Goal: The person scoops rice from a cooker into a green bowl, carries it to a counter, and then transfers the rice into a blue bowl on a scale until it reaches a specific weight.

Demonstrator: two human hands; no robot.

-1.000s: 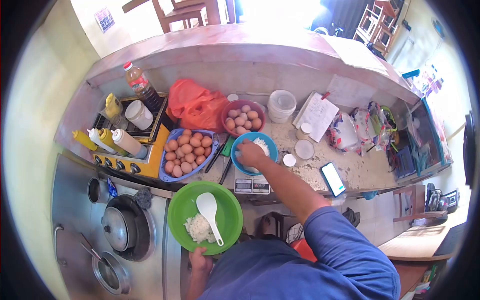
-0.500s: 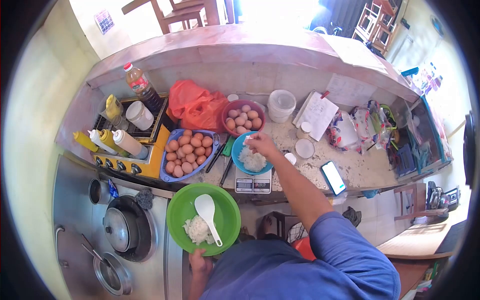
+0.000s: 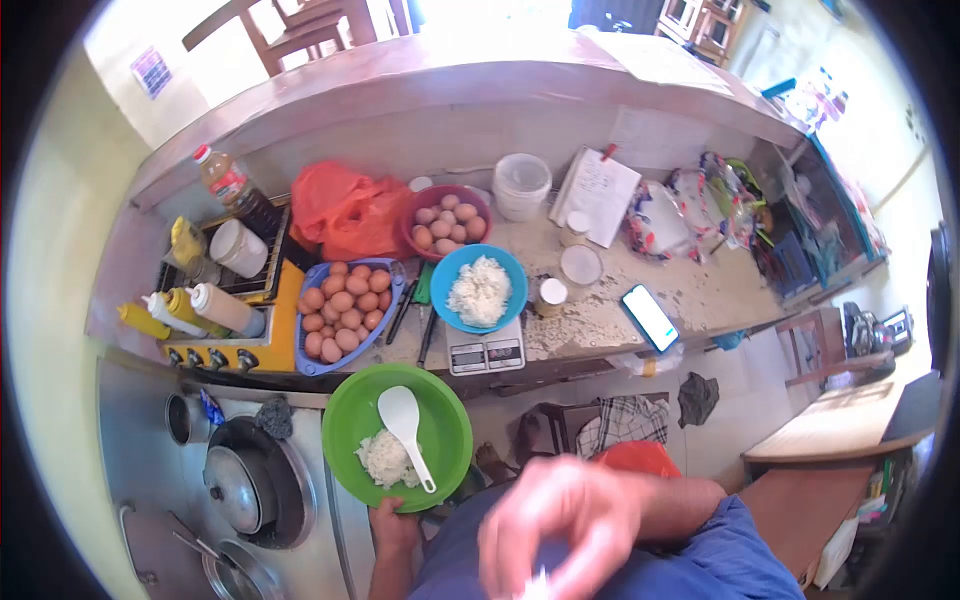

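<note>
My left hand (image 3: 394, 522) grips the near rim of a green bowl (image 3: 345, 405), which holds white rice (image 3: 388, 458) and a white rice paddle (image 3: 400, 415). Close to the camera, at the bottom centre, my right hand (image 3: 565, 525) is blurred, its fingers pinched round a small white bit that looks like rice. A blue bowl (image 3: 513, 262) with white rice (image 3: 480, 292) sits on a kitchen scale (image 3: 487, 355) on the counter, and neither hand touches it.
Brown eggs (image 3: 343, 308) fill a blue basket, more are in a red bowl (image 3: 407, 238). A phone (image 3: 650, 317), notebook (image 3: 600, 190) and jars stand right. Left are a yellow stove (image 3: 282, 320), sauce bottles (image 3: 225, 308) and a lidded pot (image 3: 235, 485).
My right hand has left the blue bowl and come back toward my body, close to the camera. The view has shifted, while my left hand still holds the green bowl.
</note>
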